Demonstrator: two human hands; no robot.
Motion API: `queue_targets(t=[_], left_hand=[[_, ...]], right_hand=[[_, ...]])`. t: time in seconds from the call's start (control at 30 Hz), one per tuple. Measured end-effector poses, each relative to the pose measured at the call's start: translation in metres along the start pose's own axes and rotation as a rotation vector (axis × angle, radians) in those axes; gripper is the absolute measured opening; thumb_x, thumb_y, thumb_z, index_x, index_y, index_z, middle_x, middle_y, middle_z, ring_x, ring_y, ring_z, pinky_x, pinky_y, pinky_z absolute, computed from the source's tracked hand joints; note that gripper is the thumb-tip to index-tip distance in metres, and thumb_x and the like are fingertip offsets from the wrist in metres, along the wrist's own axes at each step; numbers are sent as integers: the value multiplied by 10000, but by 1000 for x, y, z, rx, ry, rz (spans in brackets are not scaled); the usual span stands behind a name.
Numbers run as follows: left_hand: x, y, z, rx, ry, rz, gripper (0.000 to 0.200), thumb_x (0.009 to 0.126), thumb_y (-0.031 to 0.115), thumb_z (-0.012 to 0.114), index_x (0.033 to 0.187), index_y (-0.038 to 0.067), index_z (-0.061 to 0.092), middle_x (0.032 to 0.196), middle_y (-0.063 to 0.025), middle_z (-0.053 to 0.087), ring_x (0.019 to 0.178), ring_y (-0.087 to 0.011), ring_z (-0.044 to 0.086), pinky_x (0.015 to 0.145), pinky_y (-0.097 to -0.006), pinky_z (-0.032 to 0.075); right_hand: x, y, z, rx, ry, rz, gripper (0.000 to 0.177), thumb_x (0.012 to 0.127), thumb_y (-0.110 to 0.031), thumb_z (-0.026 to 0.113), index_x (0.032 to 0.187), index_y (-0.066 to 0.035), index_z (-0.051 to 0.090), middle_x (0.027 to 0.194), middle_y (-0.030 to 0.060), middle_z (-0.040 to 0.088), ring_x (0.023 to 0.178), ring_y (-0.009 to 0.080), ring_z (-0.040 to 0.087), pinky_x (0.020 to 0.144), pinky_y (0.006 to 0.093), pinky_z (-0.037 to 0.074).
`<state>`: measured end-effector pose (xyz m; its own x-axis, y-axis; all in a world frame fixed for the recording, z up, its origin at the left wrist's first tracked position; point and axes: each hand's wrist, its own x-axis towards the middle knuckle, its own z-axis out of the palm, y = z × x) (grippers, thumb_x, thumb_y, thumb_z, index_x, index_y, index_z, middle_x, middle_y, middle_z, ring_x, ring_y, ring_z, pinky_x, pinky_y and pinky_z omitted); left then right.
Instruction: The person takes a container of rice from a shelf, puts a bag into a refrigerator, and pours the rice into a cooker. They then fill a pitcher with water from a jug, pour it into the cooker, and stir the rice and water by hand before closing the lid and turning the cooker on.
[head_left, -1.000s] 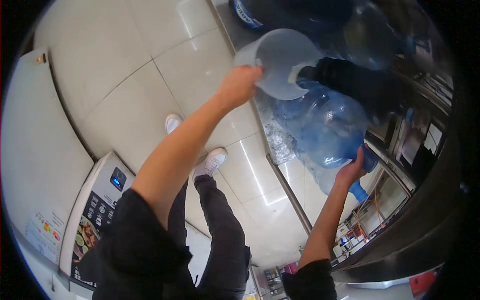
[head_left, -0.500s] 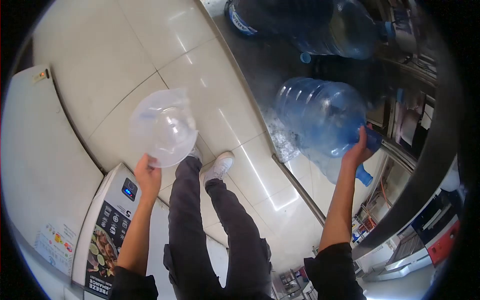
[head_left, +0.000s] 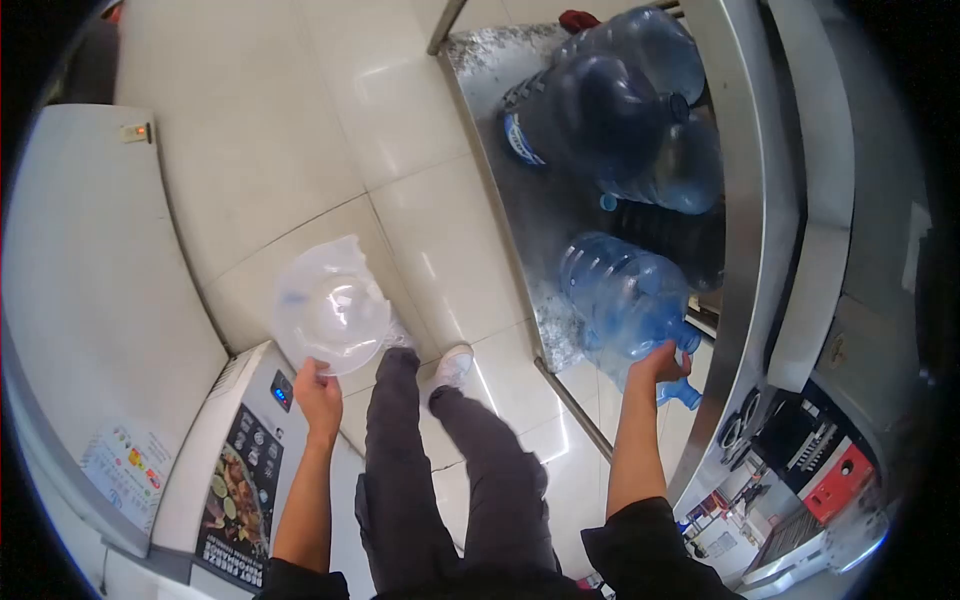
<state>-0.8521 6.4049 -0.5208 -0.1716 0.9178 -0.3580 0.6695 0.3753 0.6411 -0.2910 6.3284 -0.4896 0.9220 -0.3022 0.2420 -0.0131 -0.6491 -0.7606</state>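
My left hand (head_left: 319,394) pinches the near rim of a translucent round plastic piece (head_left: 340,310) with a raised middle and an uneven right edge. It hangs above the tiled floor. On the right, my right hand (head_left: 660,368) is closed round the neck end of a clear blue water jug (head_left: 620,290), which lies on its side on a metal shelf (head_left: 515,215). Another blue jug (head_left: 677,393) shows partly beneath that one, its neck pointing right. A small blue cap (head_left: 608,202) rests farther back on the shelf.
Several large water jugs (head_left: 590,115) lie at the far end of the shelf. Above it runs a steel counter edge (head_left: 745,200). To my left stand a white freezer (head_left: 110,290) and a boxy appliance with a display (head_left: 283,391). A shelf leg (head_left: 573,408) juts out near my feet.
My view has shifted, showing more of the far jugs and counter. My left hand still holds the plastic piece; my right hand stays at the jug's neck.
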Motion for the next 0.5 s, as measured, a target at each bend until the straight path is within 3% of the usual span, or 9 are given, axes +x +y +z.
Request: queue_targets(t=[0.07, 0.13, 0.2, 0.3, 0.37, 0.43, 0.5], left_hand=[[9, 7, -9, 15, 19, 63, 167, 710, -106, 564, 837, 2, 561, 750, -132, 574, 636, -247, 571, 572, -343, 446], [28, 37, -23, 103, -41, 89, 187, 698, -98, 557, 852, 7, 567, 757, -149, 575, 662, -297, 579, 589, -368, 456], [42, 50, -31, 110, -63, 120, 191, 696, -86, 570, 861, 11, 568, 759, -151, 574, 664, -309, 578, 594, -375, 457], [76, 70, -33, 92, -88, 184, 198, 691, -77, 585, 864, 17, 569, 758, -148, 573, 665, -313, 579, 592, -380, 455], [101, 87, -33, 61, -102, 194, 197, 690, -76, 593, 859, 21, 569, 753, -144, 570, 664, -313, 578, 589, -385, 453], [124, 92, -30, 145, -120, 250, 192, 697, -74, 596, 857, 29, 567, 756, -144, 571, 675, -312, 579, 595, -390, 456], [156, 99, -15, 141, -137, 239, 193, 702, -72, 598, 861, 32, 563, 762, -147, 572, 683, -312, 581, 601, -389, 457]], right_hand=[[1, -18, 24, -43, -168, -184, 552, 727, -163, 658, 1222, 8, 483, 1153, 180, 509, 960, 332, 575, 894, 440, 483], [-36, -76, 60, 32, -358, -232, 505, 755, -159, 681, 1187, 30, 501, 1146, 162, 526, 969, 293, 560, 890, 400, 458], [-73, -151, 98, 83, -575, -194, 561, 774, -178, 750, 1223, 34, 488, 1186, 151, 525, 1041, 248, 524, 901, 372, 437], [-98, -202, 176, 96, -712, -270, 751, 769, -146, 790, 1370, 25, 373, 1308, 154, 478, 1165, 239, 494, 984, 345, 410], [-113, -227, 221, 299, -898, -223, 822, 763, -109, 796, 1419, 21, 318, 1377, 154, 437, 1241, 241, 460, 1042, 341, 378], [-118, -229, 248, 417, -958, -177, 822, 757, -68, 789, 1422, 21, 312, 1391, 156, 434, 1259, 248, 456, 1068, 347, 363], [-120, -243, 269, 410, -828, -152, 799, 757, -38, 779, 1411, 22, 324, 1363, 155, 468, 1243, 251, 474, 1071, 352, 364]])
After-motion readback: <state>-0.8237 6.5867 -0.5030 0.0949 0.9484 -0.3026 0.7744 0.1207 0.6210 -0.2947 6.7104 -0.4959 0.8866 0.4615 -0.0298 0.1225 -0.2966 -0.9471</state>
